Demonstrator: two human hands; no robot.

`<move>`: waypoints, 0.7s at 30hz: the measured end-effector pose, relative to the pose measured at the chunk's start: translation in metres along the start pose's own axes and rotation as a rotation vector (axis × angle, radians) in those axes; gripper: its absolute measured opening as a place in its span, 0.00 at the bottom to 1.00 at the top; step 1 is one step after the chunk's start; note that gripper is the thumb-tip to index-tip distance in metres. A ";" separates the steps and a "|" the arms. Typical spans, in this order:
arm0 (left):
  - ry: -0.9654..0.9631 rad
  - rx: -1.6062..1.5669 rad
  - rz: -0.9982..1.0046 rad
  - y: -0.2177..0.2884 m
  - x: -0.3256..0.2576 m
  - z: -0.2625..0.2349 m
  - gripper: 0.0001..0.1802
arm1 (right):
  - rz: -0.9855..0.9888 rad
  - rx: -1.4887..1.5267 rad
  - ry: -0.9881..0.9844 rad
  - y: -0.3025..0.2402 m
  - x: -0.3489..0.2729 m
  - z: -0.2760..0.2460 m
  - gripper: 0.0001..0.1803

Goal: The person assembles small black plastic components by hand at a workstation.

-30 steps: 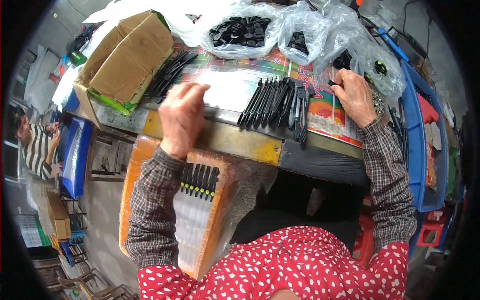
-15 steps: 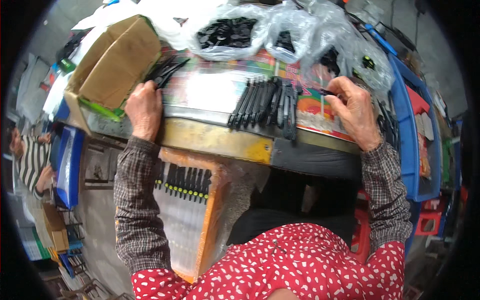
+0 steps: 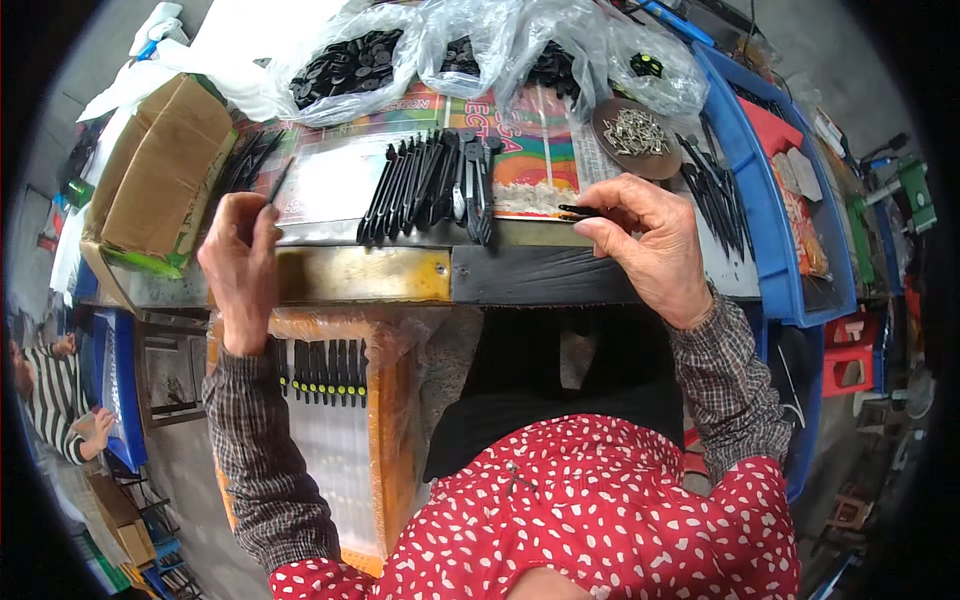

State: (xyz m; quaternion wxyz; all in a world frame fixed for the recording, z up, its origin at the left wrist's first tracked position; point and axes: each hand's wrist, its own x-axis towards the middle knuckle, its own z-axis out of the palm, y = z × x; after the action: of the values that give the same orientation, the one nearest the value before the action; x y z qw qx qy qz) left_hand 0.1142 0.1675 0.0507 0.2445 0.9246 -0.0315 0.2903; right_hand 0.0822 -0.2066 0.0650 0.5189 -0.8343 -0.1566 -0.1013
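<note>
The left hand (image 3: 240, 262) pinches a thin black stick (image 3: 278, 183) left of centre; the right hand (image 3: 650, 240) pinches another black piece (image 3: 578, 211). They look light, stiff plastic, best held mid-shaft. A row of sticks (image 3: 430, 185) lies between, bags (image 3: 480, 50) above.

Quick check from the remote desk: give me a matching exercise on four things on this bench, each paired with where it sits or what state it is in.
Things:
1. thin black stick
2. row of black pieces
3. cardboard box
4. round dish of small metal parts

Places or states:
A. far right of the bench, beside the blue bin
B. pinched in the left hand
C. laid side by side at the bench middle
D. at the left end of the bench

Pairs: 1-B, 2-C, 3-D, 4-A
</note>
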 end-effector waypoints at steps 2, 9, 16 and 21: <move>-0.116 -0.525 -0.145 0.030 -0.013 0.003 0.06 | -0.064 -0.019 -0.003 -0.001 -0.008 -0.003 0.10; -0.405 -1.267 -0.452 0.121 -0.073 0.021 0.12 | -0.022 0.082 -0.052 -0.013 -0.036 0.002 0.09; -0.549 -1.512 -0.540 0.168 -0.107 0.050 0.10 | 0.009 0.178 -0.141 -0.016 -0.060 0.011 0.11; -0.583 -1.483 -0.554 0.173 -0.117 0.053 0.09 | 0.030 0.225 -0.131 -0.009 -0.072 0.013 0.11</move>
State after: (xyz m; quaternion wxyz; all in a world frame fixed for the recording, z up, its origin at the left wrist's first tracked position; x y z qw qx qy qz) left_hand 0.0101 -0.0194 0.0235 0.8327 0.5370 -0.0479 -0.1264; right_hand 0.0116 -0.2028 0.0432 0.5991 -0.7780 -0.1880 -0.0204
